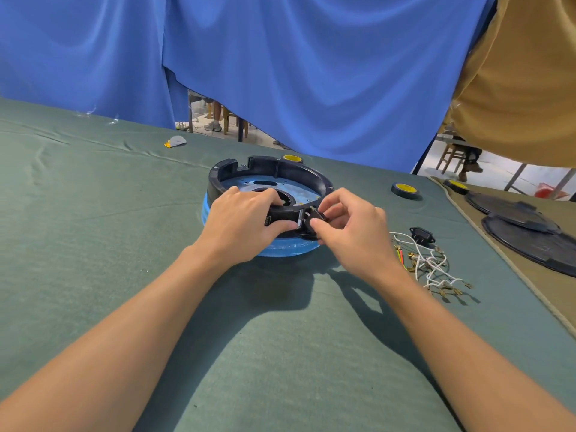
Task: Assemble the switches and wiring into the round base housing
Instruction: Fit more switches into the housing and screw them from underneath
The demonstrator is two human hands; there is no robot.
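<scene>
Two hands met at the near rim of the housing [271, 165]. The left hand [246, 222] gripped that rim; the right hand [352, 232] pinched a switch [311, 218] at its slot, just beside the left fingers [265, 196]. Wiring [430, 263] lay on the tabletop [93, 213], right of them. Pushed in tilted, the switch might jam or bend its terminals.

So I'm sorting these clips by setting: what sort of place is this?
Probably a workshop assembly station: a cloth-covered table, screened by a blue curtain, holds the round base housing, loose terminal wires and a tape roll.
</scene>
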